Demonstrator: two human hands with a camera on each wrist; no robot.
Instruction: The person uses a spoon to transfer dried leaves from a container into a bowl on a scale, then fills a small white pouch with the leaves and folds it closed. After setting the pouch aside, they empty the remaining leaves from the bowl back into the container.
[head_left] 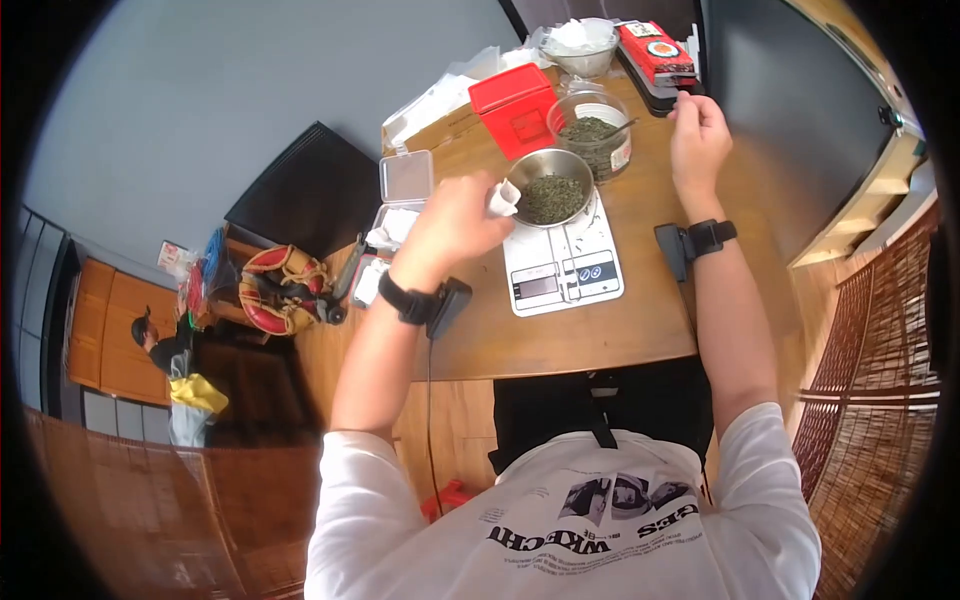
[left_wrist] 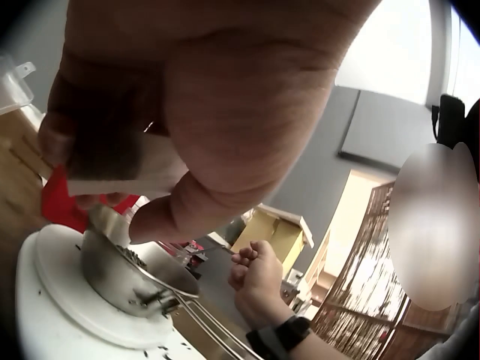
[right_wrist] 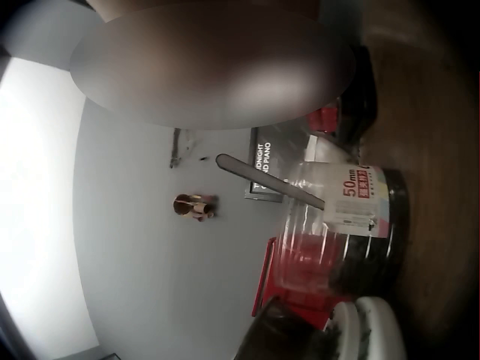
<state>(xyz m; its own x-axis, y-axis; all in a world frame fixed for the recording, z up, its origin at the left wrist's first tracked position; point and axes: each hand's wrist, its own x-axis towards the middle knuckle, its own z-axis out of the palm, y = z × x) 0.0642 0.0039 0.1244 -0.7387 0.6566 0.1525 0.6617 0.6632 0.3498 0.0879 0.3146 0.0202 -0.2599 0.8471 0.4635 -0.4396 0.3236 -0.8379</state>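
Note:
My left hand [head_left: 455, 225] pinches a small white pouch [head_left: 503, 199] at the left rim of a metal bowl [head_left: 583, 187]; in the left wrist view the pouch [left_wrist: 124, 176] lies between thumb and fingers. Dried green leaves [head_left: 550, 200] fill the lower part of the bowl, which has a long wire handle [left_wrist: 217, 330]. The bowl stands on a white kitchen scale [head_left: 600, 285]. My right hand [head_left: 700, 150] is raised at the table's right side with its fingers curled, and no object shows in it. In the right wrist view, blur hides part of the scene.
Behind the bowl stand a clear jar [head_left: 622, 158] of leaves with a spoon [right_wrist: 262, 180] in it and a red box [head_left: 515, 105]. Farther back are a glass bowl [head_left: 580, 62] and a red packet [head_left: 655, 55]. An open plastic case [head_left: 407, 177] lies left. Another person [head_left: 180, 350] is far left.

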